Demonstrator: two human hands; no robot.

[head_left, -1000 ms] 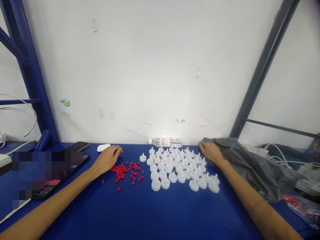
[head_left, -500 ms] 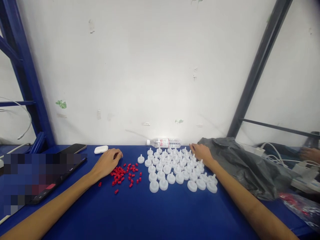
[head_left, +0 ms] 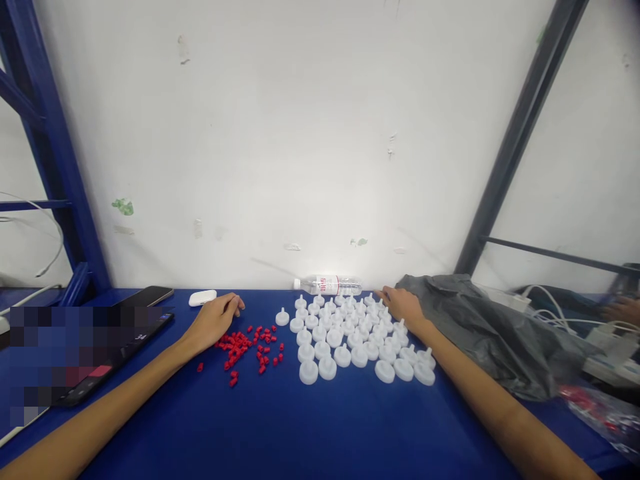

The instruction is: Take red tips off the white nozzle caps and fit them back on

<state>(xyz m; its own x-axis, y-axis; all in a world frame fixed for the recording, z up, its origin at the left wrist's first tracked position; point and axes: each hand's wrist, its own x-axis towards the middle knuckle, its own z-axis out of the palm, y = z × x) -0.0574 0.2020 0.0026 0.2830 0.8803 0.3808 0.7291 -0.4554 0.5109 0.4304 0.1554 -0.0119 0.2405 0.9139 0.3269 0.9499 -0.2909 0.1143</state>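
Our bare arms stretched forward and well apart, our left hand back upward, fingers curled loosely, our right hand angled inward, its fingers perhaps bent, too small to be sure

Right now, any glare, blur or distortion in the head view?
Head view: wall brightest just above the bottle; red pieces and white pieces fairly sharp; clear bag at lower right blurred; posts lean outward, possibly lens distortion.
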